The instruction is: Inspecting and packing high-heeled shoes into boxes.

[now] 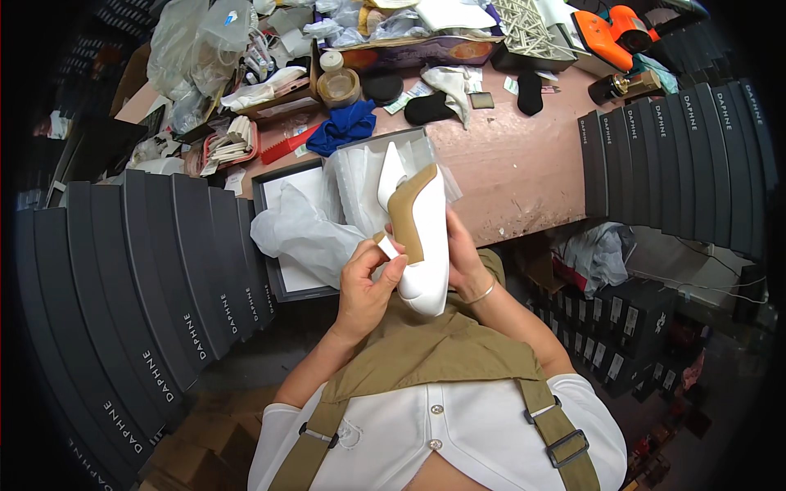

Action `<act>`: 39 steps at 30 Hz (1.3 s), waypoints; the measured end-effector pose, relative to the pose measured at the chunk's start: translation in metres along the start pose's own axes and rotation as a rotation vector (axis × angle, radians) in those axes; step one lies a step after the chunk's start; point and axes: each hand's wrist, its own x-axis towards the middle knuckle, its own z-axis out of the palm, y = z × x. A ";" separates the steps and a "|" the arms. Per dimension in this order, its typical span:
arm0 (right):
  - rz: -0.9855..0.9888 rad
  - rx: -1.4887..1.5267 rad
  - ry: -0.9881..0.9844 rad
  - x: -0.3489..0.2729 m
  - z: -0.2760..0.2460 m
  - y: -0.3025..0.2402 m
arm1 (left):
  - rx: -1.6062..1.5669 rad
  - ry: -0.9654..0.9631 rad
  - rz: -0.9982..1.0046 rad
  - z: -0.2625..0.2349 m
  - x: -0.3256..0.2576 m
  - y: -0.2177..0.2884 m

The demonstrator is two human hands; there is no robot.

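Observation:
A white women's shoe [427,282] with a tan inner lining is held in front of my body, its toe toward me. My right hand [467,258] is closed round the shoe's right side. At the left edge of the opening, my left hand [366,282] pinches a small white piece [386,245] with a tan edge; I cannot tell if it is joined to the shoe. Just beyond lies a second white pointed shoe [390,173], partly hidden, over an open grey shoebox [282,278]. White tissue paper [303,229] spills across that box.
Dark shoeboxes stand in rows at the left [147,270] and right [679,155]. A blue cloth [342,128], a red comb-like strip [288,146], a jar of liquid [337,86] and black pads [430,107] lie on the pink table [524,172]. An orange tool [602,41] sits far right.

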 end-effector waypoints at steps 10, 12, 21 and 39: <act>-0.002 0.074 0.068 -0.008 0.026 0.006 | 0.124 -0.023 0.260 -0.004 0.020 0.022; -0.043 0.060 0.078 -0.006 0.032 0.003 | 0.198 -0.015 0.371 -0.006 0.015 0.021; -0.247 -0.152 0.238 -0.009 0.073 0.004 | -0.209 -0.105 0.198 -0.010 0.000 0.007; -0.272 -0.197 0.092 -0.020 0.053 0.022 | 0.111 0.113 0.373 0.002 -0.013 0.002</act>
